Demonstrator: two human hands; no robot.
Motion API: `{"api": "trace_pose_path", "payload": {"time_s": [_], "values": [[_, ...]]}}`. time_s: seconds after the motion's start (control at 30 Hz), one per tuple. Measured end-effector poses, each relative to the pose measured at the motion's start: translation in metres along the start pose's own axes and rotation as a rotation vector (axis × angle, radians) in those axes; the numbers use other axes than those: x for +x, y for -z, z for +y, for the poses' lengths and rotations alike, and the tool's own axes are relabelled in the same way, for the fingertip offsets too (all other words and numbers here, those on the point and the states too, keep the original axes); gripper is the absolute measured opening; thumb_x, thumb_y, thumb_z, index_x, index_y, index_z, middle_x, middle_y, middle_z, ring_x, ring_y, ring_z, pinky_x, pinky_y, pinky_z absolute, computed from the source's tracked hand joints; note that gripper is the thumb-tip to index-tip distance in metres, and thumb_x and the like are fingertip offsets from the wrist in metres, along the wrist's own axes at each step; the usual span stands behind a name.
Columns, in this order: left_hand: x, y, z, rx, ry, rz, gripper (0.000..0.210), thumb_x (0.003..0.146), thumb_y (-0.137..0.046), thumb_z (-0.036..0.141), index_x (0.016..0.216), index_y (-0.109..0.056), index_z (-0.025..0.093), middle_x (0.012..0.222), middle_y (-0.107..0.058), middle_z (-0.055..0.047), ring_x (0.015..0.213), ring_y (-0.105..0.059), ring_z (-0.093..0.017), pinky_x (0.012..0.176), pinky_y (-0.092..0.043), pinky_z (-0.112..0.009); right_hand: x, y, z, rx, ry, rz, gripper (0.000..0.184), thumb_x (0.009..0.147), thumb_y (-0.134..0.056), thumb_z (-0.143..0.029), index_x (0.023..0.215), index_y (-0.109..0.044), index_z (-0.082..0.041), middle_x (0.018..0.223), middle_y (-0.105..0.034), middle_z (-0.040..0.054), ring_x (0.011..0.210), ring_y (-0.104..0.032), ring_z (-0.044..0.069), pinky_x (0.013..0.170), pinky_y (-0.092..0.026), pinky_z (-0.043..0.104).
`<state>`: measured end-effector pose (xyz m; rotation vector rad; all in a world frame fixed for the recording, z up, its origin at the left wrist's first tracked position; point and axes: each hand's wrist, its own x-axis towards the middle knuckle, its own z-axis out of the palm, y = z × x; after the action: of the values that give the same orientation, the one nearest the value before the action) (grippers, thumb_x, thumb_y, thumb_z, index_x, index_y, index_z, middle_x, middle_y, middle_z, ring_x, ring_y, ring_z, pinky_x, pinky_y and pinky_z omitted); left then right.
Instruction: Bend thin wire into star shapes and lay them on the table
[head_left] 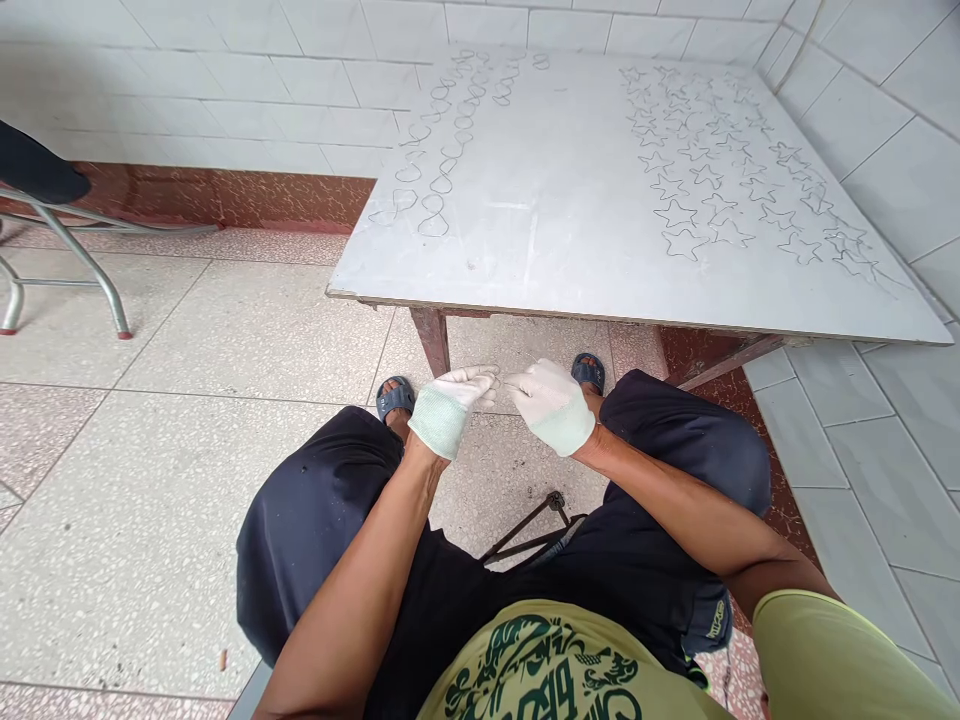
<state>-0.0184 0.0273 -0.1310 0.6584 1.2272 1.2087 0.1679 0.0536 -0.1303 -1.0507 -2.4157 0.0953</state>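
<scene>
My left hand (455,403) and my right hand (550,403) wear white gloves with pale green cuffs. They meet fingertip to fingertip between my knees, just below the front edge of the table (570,290). The fingers of both are pinched together. Anything thin between them is too small to make out. On the tabletop, thin wire figure-eight loops (435,215) lie in rows at the left. Bent wire stars (682,244) are spread in several rows along the right side.
A folding chair (97,270) with metal legs stands at the far left. White tiled walls (247,75) border the table at the back and right. Below my hands, a dark metal frame (529,525) shows between my legs. A table leg (431,340) rises near my left foot.
</scene>
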Motion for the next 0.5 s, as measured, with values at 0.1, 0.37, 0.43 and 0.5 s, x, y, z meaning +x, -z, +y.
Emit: {"api": "trace_pose_path", "payload": {"time_s": [0.1, 0.37, 0.43, 0.5], "values": [[-0.0034, 0.0001, 0.0022, 0.067, -0.031, -0.006, 0.047, 0.063, -0.096, 0.036, 0.101, -0.082, 0.011, 0.091, -0.08, -0.009, 0.075, -0.07, -0.015, 0.07, -0.058, -0.026, -0.0004, 0.0022, -0.0034, 0.024, -0.004, 0.019, 0.037, 0.104, -0.056, -0.015, 0.072, -0.074, -0.022, 0.069, -0.06, 0.0027, 0.074, -0.046, 0.02, 0.073, -0.028, 0.036], [-0.0012, 0.001, 0.0057, 0.18, -0.081, -0.01, 0.042, 0.068, -0.092, 0.041, 0.098, -0.082, 0.014, 0.085, -0.079, -0.009, 0.076, -0.072, -0.019, 0.075, -0.059, -0.033, 0.004, 0.0067, -0.0089, 0.058, -0.118, 0.004, 0.037, 0.103, -0.059, -0.016, 0.068, -0.072, -0.022, 0.069, -0.06, 0.0007, 0.072, -0.05, 0.017, 0.071, -0.03, 0.034], [-0.0002, -0.0004, 0.0029, 0.169, -0.078, 0.018, 0.04, 0.065, -0.092, 0.044, 0.09, -0.081, 0.014, 0.081, -0.078, -0.009, 0.074, -0.071, -0.019, 0.074, -0.058, -0.033, 0.004, 0.0037, -0.0065, -0.003, -0.092, 0.031, 0.037, 0.106, -0.059, -0.023, 0.072, -0.075, -0.023, 0.068, -0.062, 0.0019, 0.072, -0.05, 0.018, 0.072, -0.029, 0.036], [0.0001, -0.0017, -0.0006, 0.172, -0.09, 0.06, 0.038, 0.063, -0.092, 0.045, 0.083, -0.079, 0.015, 0.077, -0.077, -0.008, 0.07, -0.068, -0.017, 0.071, -0.055, -0.031, 0.0032, 0.0002, -0.0039, -0.067, -0.039, 0.064, 0.038, 0.108, -0.057, -0.031, 0.076, -0.077, -0.023, 0.066, -0.061, 0.003, 0.071, -0.049, 0.02, 0.072, -0.027, 0.038]]}}
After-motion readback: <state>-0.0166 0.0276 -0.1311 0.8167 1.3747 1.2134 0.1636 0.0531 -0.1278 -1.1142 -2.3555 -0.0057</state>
